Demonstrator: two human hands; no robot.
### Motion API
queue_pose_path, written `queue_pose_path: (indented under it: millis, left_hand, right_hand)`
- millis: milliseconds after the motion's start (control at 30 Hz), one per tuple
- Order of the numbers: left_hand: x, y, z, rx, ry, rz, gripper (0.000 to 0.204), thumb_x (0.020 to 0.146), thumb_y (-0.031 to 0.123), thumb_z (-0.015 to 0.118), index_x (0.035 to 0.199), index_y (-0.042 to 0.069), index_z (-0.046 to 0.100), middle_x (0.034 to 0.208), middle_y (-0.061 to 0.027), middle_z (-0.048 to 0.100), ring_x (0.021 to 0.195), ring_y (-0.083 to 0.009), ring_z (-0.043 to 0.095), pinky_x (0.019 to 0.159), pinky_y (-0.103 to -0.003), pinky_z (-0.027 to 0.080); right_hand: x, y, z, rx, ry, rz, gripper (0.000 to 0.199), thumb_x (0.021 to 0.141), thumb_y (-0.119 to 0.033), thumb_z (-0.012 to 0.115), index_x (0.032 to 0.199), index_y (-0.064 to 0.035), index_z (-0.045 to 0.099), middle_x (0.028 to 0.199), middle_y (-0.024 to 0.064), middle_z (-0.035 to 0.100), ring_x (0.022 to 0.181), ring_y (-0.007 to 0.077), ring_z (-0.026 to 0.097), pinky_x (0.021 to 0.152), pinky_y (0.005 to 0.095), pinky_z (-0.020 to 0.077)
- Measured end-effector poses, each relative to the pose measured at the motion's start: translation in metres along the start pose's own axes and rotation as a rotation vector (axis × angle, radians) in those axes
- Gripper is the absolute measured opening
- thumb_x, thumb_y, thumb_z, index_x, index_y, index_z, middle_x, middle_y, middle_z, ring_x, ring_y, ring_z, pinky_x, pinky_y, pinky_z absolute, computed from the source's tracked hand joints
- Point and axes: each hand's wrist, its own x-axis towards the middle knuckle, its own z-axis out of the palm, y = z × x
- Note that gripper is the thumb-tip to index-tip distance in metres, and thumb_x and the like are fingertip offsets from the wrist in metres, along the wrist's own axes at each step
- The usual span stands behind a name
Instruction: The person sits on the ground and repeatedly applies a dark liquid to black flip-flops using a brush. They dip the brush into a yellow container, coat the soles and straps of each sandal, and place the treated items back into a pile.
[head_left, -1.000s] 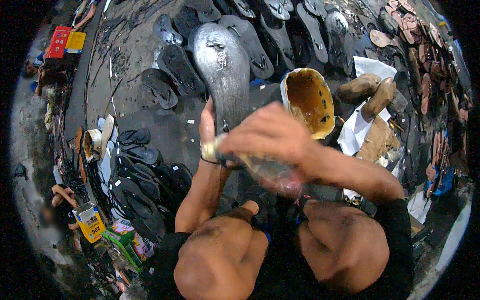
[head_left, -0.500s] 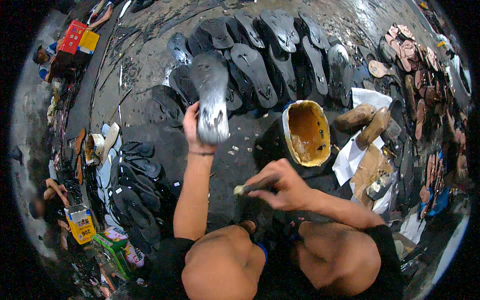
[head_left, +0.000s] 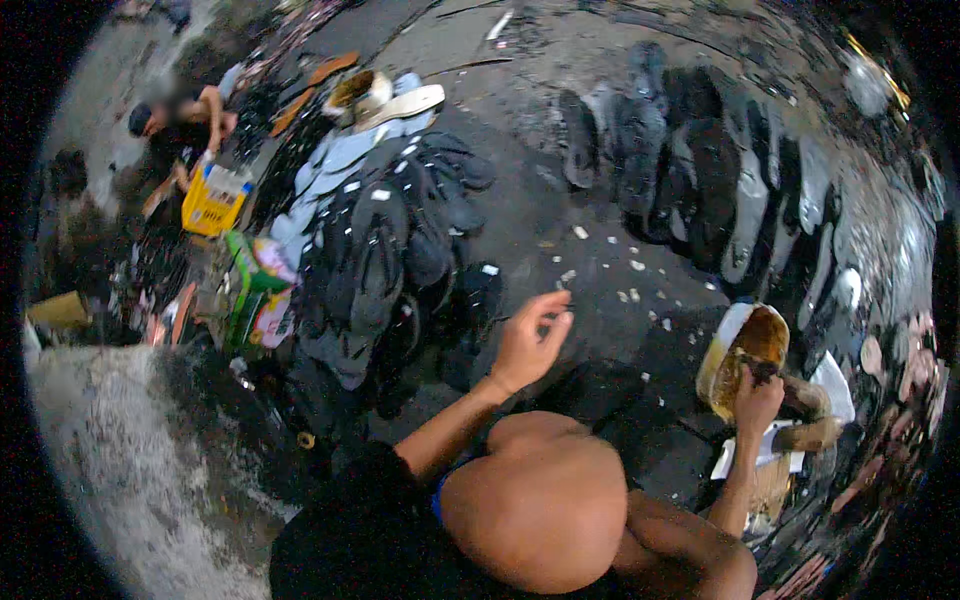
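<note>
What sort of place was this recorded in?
Probably a small footwear workshop, with work done at floor level: a heap of black sandal soles, more dark soles laid out in rows, and a tub of amber, glue-like paste suggest it.

A short dark number stood on the yellow face of a box [head_left: 213, 208], whose white-and-blue panel carried smaller marks too blurred to read. The green-and-pink package [head_left: 262, 292] near it bore print, likewise blurred. Small white patches [head_left: 381, 195] lay on the black slippers [head_left: 372, 260], with no readable lettering.
</note>
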Motion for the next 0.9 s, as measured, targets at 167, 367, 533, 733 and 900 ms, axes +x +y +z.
queue_pose_path:
  millis: [167, 367, 533, 733, 900]
  left_hand:
    - [0.035, 0.008, -0.159, 0.782, 0.508, 0.266, 0.022, 0.085, 0.013, 0.070, 0.102, 0.003, 0.061, 0.094, -0.0124, 0.062, 0.087, -0.0318, 0.057, 0.081, -0.042, 0.047]
    - [0.042, 0.046, -0.212, 0.738, 0.398, 0.203, 0.028, 0.089, 0.003, 0.054, 0.114, -0.004, 0.066, 0.114, -0.0227, 0.066, 0.110, -0.0377, 0.063, 0.095, -0.041, 0.049]
    - [0.000, 0.053, -0.073, 0.462, -0.298, 0.290, 0.037, 0.088, 0.008, 0.061, 0.122, -0.005, 0.063, 0.137, -0.0259, 0.054, 0.125, -0.0392, 0.056, 0.100, -0.041, 0.048]
    - [0.005, -0.050, 0.074, 0.557, -0.548, 0.398, 0.073, 0.089, 0.040, 0.066, 0.147, 0.003, 0.042, 0.161, -0.0236, 0.020, 0.149, -0.0414, 0.016, 0.120, -0.053, 0.016]
    - [0.043, -0.041, 0.092, 0.746, -0.514, 0.545, 0.074, 0.097, 0.049, 0.048, 0.151, 0.000, 0.034, 0.160, -0.0184, 0.027, 0.147, -0.0370, 0.025, 0.119, -0.049, 0.019]
  right_hand:
    - [-0.004, 0.030, -0.019, 0.292, -0.178, -0.003, 0.039, 0.089, -0.029, 0.070, 0.111, 0.0028, 0.064, 0.101, 0.0269, 0.067, 0.095, 0.0455, 0.063, 0.083, 0.0503, 0.0503]
    - [-0.064, 0.011, -0.084, 0.206, -0.310, 0.102, 0.040, 0.088, -0.036, 0.069, 0.106, 0.0002, 0.066, 0.093, 0.0231, 0.069, 0.089, 0.0426, 0.066, 0.078, 0.0493, 0.0510]
    - [-0.064, -0.001, -0.092, 0.364, -0.157, 0.139, 0.040, 0.088, -0.037, 0.069, 0.110, -0.0033, 0.067, 0.097, 0.0230, 0.071, 0.094, 0.0413, 0.068, 0.079, 0.0487, 0.0529]
    - [-0.073, -0.010, -0.110, 0.821, -0.712, 0.213, 0.026, 0.093, -0.024, 0.069, 0.109, -0.0039, 0.067, 0.095, 0.0045, 0.069, 0.083, 0.0164, 0.064, 0.076, 0.0344, 0.0501]
    - [-0.046, -0.055, -0.117, 1.360, -0.524, 0.156, 0.031, 0.092, -0.013, 0.070, 0.120, -0.0017, 0.060, 0.104, 0.0025, 0.066, 0.098, 0.0109, 0.060, 0.089, 0.0273, 0.0477]
